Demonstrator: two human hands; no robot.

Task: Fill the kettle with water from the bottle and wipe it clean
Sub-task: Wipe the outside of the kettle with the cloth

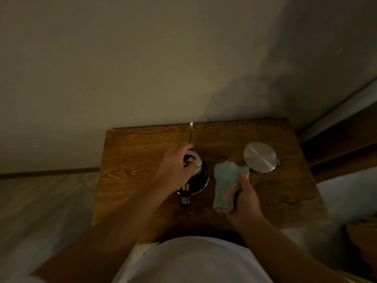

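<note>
A dark steel kettle (201, 183) stands mid-table, its thin spout (191, 133) pointing at the wall and its black handle (185, 198) pointing toward me. My left hand (175, 168) is closed around a pale round object (195, 160) held over the kettle's open top; it looks like the bottle seen end-on. Just right of the kettle, my right hand (244, 201) grips a light green and pink cloth (226, 180), which hangs clear of the kettle. Whether there is water in the kettle cannot be seen.
A round silver lid (260, 157) lies on the wooden table (132, 160) at the back right, next to the cloth's upper end. The table backs onto a plain wall. Floor lies to the left, and dim furniture stands to the right.
</note>
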